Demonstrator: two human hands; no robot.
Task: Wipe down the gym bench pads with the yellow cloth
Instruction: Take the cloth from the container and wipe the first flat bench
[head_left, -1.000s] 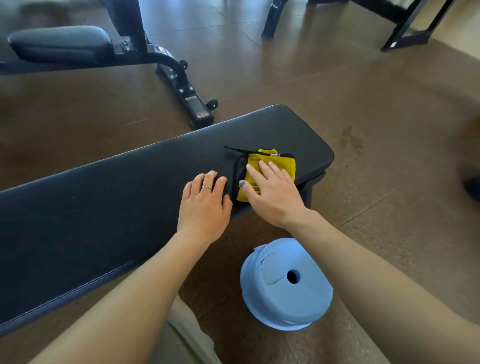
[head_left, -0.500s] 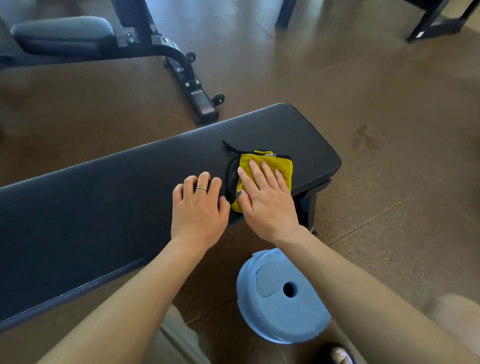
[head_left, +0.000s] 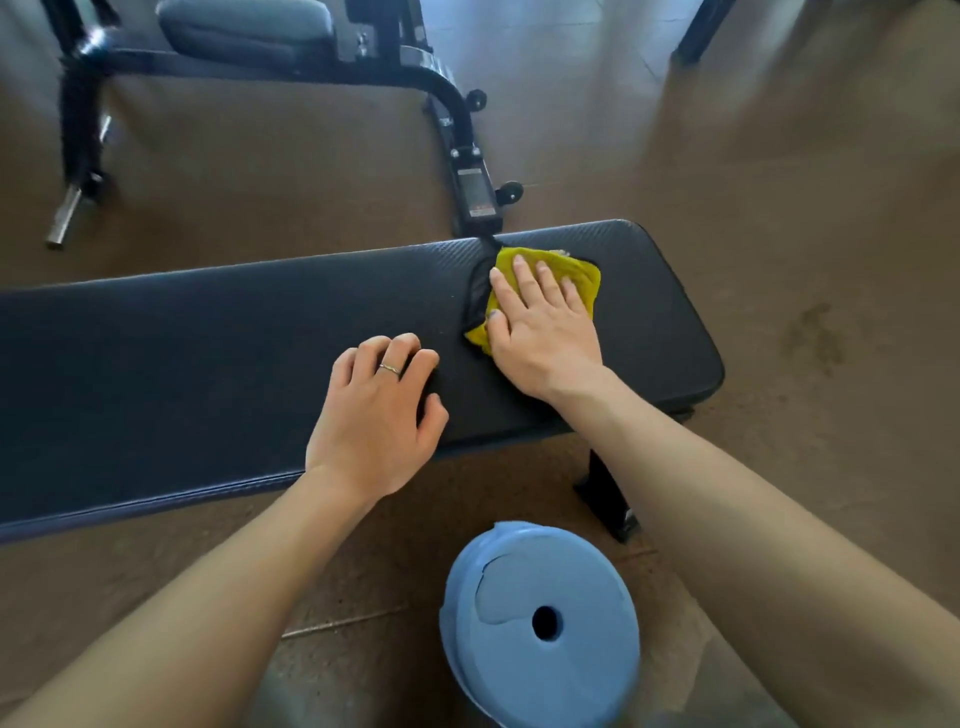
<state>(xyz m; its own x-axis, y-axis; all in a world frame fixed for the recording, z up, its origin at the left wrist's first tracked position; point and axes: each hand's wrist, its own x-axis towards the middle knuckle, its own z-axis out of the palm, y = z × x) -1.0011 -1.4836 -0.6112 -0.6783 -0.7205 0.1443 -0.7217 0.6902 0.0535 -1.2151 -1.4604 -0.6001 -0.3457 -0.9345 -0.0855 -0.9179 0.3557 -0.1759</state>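
Note:
A long black bench pad (head_left: 208, 353) runs across the view from the left edge to the right of centre. Near its right end lies the yellow cloth (head_left: 582, 275), black-edged on its left side. My right hand (head_left: 540, 332) lies flat on the cloth with straight, spread fingers, pressing it onto the pad. My left hand (head_left: 379, 415) rests on the pad's near side, left of the cloth, with its fingers somewhat curled against the surface and a ring on one finger. It holds nothing.
A blue roll of paper (head_left: 540, 623) stands on the brown floor just in front of the bench, between my forearms. A bench foot (head_left: 605, 499) juts out below the pad. Behind it stands a second bench with a grey pad (head_left: 244, 31) and a black wheeled frame (head_left: 467, 156).
My right hand has slid the cloth away from me, from the pad's near edge toward its far edge. My left hand's fingers have curled a little. The camera has tilted further down.

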